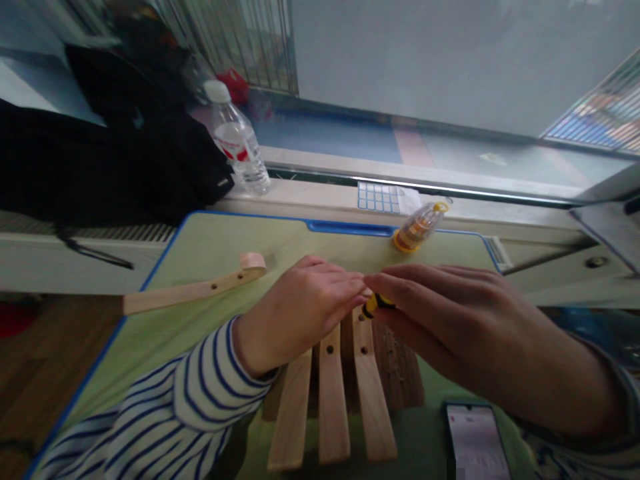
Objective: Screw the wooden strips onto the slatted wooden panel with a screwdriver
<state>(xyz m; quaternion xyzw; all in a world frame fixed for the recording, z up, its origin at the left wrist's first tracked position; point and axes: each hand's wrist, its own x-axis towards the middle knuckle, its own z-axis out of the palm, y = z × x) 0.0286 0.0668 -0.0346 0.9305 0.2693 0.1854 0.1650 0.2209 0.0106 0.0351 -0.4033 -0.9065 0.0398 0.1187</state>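
My left hand (300, 310) rests with fingers closed together on a wooden slatted piece (333, 400) lying on the green desk (210, 253). My right hand (450, 320) meets it from the right, its fingers wrapped round a small yellow and black screwdriver (375, 305) whose tip points at the slats. The slats have small holes. A loose curved wooden strip (200, 288) with holes lies on the desk to the left, away from both hands.
A clear jar with a yellow base (417, 228) lies near the desk's far edge. A water bottle (237, 140) and black bags (100, 153) stand on the sill at left. A phone (475, 443) lies at the near right.
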